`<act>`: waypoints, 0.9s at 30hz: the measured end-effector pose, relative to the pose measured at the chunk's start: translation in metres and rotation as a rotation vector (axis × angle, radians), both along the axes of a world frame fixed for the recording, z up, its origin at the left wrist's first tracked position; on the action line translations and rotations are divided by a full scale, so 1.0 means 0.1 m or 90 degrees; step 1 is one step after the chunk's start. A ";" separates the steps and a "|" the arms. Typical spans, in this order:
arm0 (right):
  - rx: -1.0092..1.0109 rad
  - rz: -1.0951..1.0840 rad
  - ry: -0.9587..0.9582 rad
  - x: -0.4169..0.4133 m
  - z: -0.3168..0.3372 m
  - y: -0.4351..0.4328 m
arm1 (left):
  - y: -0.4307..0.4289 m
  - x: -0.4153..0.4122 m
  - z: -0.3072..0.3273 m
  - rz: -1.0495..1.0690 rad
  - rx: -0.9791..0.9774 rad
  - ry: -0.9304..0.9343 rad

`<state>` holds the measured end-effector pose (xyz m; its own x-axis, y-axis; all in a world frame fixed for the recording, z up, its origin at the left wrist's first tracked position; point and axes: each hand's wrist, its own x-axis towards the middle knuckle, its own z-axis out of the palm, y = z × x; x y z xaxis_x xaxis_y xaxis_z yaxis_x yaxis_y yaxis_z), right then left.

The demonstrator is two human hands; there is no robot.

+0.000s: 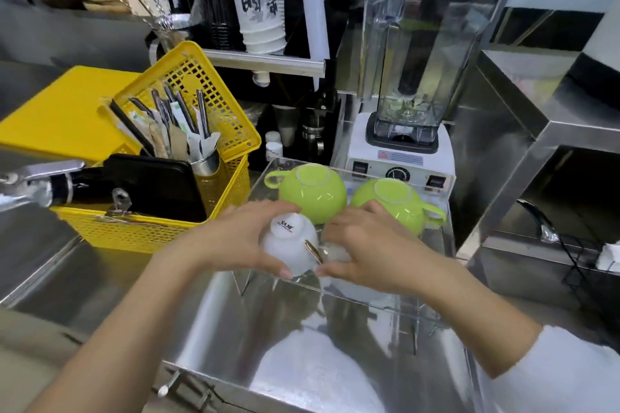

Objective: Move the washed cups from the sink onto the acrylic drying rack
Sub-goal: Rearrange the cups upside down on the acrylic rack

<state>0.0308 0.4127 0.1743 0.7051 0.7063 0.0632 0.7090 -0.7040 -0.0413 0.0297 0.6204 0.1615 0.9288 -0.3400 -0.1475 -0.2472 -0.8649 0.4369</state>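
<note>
Both hands meet over the acrylic drying rack (446, 211) — the left hand (235, 238) cups an upturned white cup (288, 245), the right hand (362, 245) covers another — near two green cups (315, 193).

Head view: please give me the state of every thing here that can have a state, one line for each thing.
Left green cup: upside down on the rack, handle to the left.
Right green cup: upside down on the rack, handle to the right.
White cup: upside down, held by the left hand.
Right hand: closed over a second white item, mostly hidden.
Acrylic rack: holds the cups.
Blender jar: seated on its base, lid on, looks empty.
</note>
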 end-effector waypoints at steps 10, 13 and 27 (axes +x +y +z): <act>-0.010 -0.031 -0.025 0.11 -0.04 0.26 | 0.14 -0.04 -0.09 0.095 0.001 -0.099; -0.002 -0.046 -0.018 0.14 -0.04 0.28 | 0.14 -0.03 -0.06 0.103 0.020 -0.103; 0.260 -0.225 0.101 0.53 0.14 -0.07 | 0.04 0.12 0.37 0.140 -0.111 -0.199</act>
<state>0.0838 0.4057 0.1883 0.9178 0.3650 0.1565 0.3953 -0.8022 -0.4474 0.0417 0.6239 0.1985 0.9730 -0.1241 0.1947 -0.2090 -0.8318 0.5143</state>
